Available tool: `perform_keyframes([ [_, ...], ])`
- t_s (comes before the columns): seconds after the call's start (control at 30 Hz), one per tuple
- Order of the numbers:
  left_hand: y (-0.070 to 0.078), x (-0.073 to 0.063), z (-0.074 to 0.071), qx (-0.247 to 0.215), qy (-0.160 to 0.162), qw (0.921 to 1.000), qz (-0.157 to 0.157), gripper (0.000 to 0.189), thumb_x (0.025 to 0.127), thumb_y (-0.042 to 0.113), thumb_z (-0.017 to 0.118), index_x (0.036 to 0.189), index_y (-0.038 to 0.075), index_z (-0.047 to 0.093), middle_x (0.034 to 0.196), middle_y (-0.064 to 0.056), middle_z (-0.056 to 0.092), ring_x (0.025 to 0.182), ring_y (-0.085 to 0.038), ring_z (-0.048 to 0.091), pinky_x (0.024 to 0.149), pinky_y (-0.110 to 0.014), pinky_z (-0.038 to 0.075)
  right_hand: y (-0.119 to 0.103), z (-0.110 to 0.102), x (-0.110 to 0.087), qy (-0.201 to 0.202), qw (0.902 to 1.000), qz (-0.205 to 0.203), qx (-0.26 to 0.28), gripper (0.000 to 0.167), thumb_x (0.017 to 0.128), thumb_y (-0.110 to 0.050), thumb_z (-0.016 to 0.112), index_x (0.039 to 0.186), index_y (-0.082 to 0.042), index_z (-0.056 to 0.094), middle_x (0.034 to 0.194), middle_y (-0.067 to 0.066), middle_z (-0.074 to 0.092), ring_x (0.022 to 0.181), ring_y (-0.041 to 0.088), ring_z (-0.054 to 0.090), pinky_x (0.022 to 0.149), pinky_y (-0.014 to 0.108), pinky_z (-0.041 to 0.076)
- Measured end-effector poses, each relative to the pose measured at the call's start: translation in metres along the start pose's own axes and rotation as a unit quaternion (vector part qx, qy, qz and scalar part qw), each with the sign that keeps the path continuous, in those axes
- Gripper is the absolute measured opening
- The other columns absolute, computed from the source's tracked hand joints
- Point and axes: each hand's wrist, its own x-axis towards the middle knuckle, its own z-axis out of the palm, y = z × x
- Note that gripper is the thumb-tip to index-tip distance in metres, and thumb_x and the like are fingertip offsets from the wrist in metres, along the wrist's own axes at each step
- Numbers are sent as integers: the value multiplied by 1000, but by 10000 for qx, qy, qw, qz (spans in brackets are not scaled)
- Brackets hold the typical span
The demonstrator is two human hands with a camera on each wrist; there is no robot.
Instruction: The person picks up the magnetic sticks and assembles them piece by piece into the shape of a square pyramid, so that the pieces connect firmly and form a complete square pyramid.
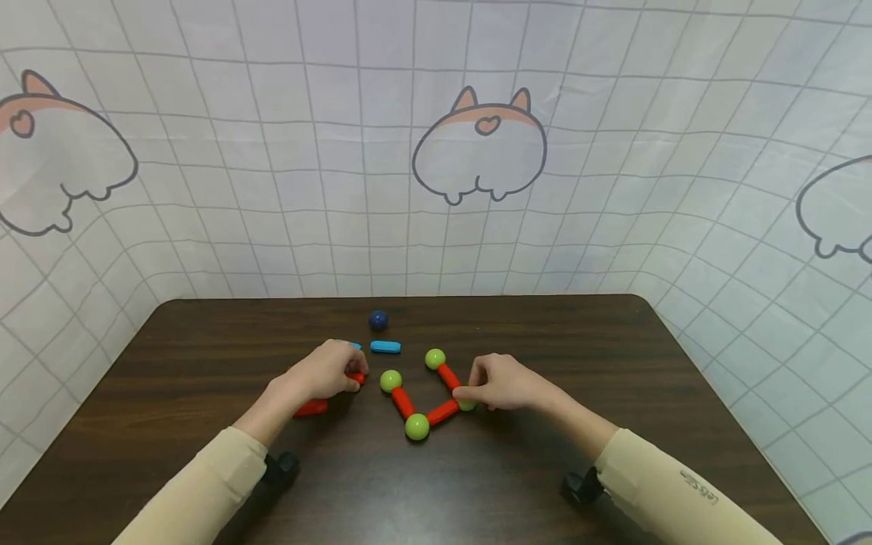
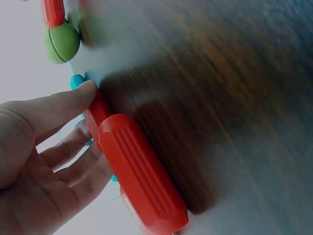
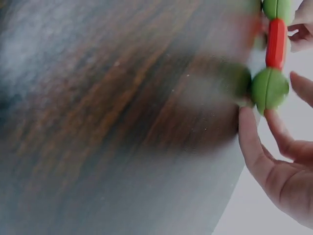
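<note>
Thumb and fingers of my left hand pinch the end of a red rod low over the table. A thicker-looking red rod lies nearer the camera in the left wrist view. My right hand holds a green ball between its fingertips, at the right corner of a joined chain. Three red rods, one of them the slanting rod, link green balls in an open U shape. Its front corner is a green ball; free ends carry a left ball and a far ball.
Behind the chain lie a blue rod and a dark blue ball. Another blue rod is partly hidden by the left hand. Red rods lie by the left wrist. A patterned curtain borders the dark wooden table.
</note>
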Motion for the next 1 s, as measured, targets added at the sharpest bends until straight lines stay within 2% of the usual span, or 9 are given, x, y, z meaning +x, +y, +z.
perform_keyframes([
  [0.07,-1,0,0,46,-5,10000,-11,16,87,4,82,102,6,75,93,-1,66,86,-19,60,78,-39,54,0,1,2,2,10000,-67,9,33,95,-42,73,90,-11,64,70,3,66,59,18,62,58,31,49],
  [0.17,-2,0,0,45,-31,10000,-42,19,86,4,83,103,5,74,95,-2,66,87,-20,60,79,-40,54,-1,4,7,191,9994,-174,212,36,97,-41,70,103,-6,65,76,3,66,61,17,63,60,32,51],
  [0.3,-1,-1,-1,22,-78,9999,-112,23,83,2,84,103,4,74,95,-3,66,89,-21,61,81,-40,55,-3,7,13,398,9971,-258,601,44,98,-30,70,127,2,59,89,4,66,67,17,65,64,33,54],
  [0.37,-1,-1,-2,40,-103,9998,-148,23,83,1,84,103,4,74,94,-2,65,88,-21,60,80,-40,54,-5,9,15,415,9964,-265,684,50,97,-24,72,134,5,55,91,4,66,69,17,65,65,32,54],
  [0.57,-1,0,-2,69,-81,9999,-115,18,85,2,83,100,5,74,93,-2,66,87,-20,61,80,-40,55,-6,15,20,462,9969,-311,561,56,92,-16,76,137,7,51,86,0,67,67,13,63,63,29,52],
  [0.7,-1,2,-1,25,10,10000,-52,17,85,2,82,100,5,74,94,-2,67,89,-22,63,81,-42,55,-7,17,20,340,9954,-287,851,61,92,-13,77,141,7,48,85,3,67,66,15,64,63,32,56],
  [0.83,-1,5,-1,-61,168,9998,-16,17,86,1,81,101,5,74,93,-2,66,86,-21,60,80,-41,55,-8,18,18,167,9923,-336,1184,64,92,-10,77,145,5,44,86,7,66,65,19,66,64,36,60],
  [1.0,2,10,-1,-309,505,9981,149,16,89,0,78,104,4,73,93,-2,68,85,-20,61,80,-40,55,-10,18,17,79,9922,-405,1172,63,93,-9,76,147,0,45,87,8,65,66,20,66,64,35,59],
])
